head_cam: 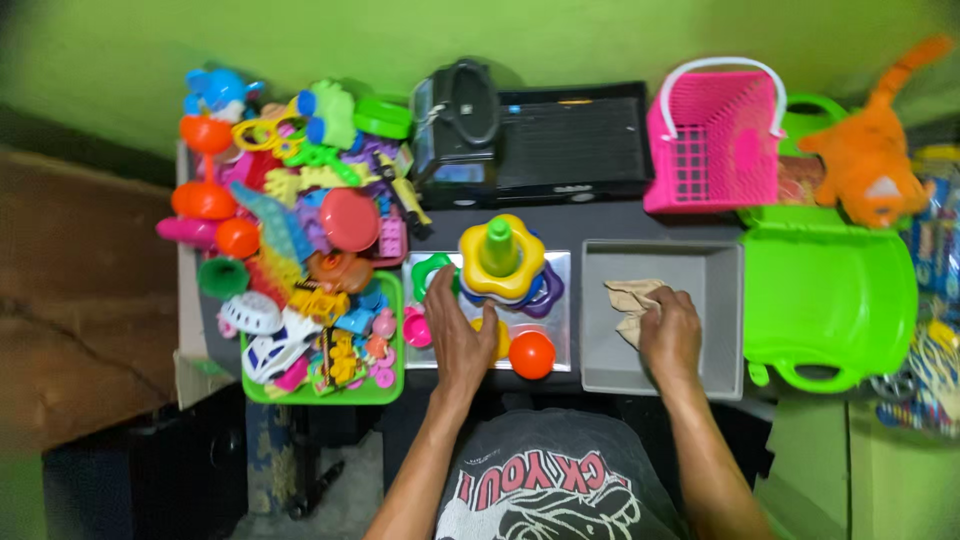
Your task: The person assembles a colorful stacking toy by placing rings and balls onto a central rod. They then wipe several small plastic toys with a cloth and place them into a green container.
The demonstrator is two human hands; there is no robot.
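The ring-stacking toy (500,262) and the orange ball (532,354) look like glossy, smooth plastic. Under them the tray (557,300) looks like shiny metal. The grey bin (720,300) is matt plastic; the rag (632,300) in it is crumpled tan cloth. The orange cat toy (872,165) is fuzzy plush.

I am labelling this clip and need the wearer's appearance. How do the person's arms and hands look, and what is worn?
Both forearms are bare, with no sleeves reaching them. The left hand and right hand show no gloves; rings or a watch cannot be made out. The person wears a dark grey T-shirt with a red and white print.
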